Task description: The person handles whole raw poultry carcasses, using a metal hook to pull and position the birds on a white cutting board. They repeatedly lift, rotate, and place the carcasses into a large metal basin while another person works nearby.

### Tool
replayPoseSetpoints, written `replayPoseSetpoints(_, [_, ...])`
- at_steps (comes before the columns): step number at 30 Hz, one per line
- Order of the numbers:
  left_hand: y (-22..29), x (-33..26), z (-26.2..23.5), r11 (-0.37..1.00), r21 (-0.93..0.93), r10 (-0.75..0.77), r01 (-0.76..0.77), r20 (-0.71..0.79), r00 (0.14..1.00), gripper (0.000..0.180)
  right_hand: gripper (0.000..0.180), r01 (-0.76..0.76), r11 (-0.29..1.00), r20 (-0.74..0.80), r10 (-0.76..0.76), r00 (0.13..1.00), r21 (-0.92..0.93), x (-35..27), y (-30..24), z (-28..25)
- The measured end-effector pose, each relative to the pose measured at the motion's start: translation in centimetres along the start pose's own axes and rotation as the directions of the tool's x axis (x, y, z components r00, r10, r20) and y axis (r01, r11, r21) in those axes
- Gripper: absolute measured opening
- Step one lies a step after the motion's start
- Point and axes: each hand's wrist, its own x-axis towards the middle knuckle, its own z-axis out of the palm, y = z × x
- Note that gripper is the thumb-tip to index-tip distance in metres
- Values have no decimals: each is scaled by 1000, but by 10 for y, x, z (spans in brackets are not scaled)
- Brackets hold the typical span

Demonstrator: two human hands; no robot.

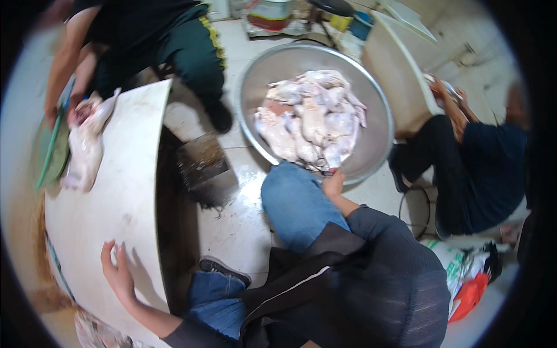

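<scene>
My left hand [119, 272] hovers at the white tabletop [136, 168], its fingers apart and nothing in them. Over at the near rim of a large round metal basin [374, 139], my right hand [333, 184] has its fingers closed; what they hold is too small and partly hidden to make out. A dark metal ring shape [321, 164] shows just beside those fingers. Heaped in the basin are several pale plucked carcasses [313, 122] that look like poultry. Another pale carcass [86, 151] lies at the far left of the tabletop.
Beyond the table sits a co-worker with hands near a green-handled item [51, 145]. Another person crouches right, by a cream tub [400, 69]. A dark, wet box-like block [203, 162] stands on the tiles beside the table. Plastic bags [470, 284] lie behind my right side.
</scene>
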Motion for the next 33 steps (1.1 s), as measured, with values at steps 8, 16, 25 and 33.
replayPoseSetpoints(8, [22,-3,-2,999,-15,-45,44,-77,996,32,24,352,798,764,-587,268,490,-19,-293,54])
replayPoseSetpoints(16, [46,4,-14,995,10,-101,102,-50,994,34,22,974,-158,909,-361,-208,161,-115,-360,229])
replayPoseSetpoints(25, [30,-5,-35,997,66,-36,45,-130,991,35,28,988,-154,963,-264,-57,16,-145,-331,250])
replayPoseSetpoints(33, [29,-7,-31,999,2,55,-55,-79,995,37,25,895,-423,978,-79,-194,143,-117,-470,69])
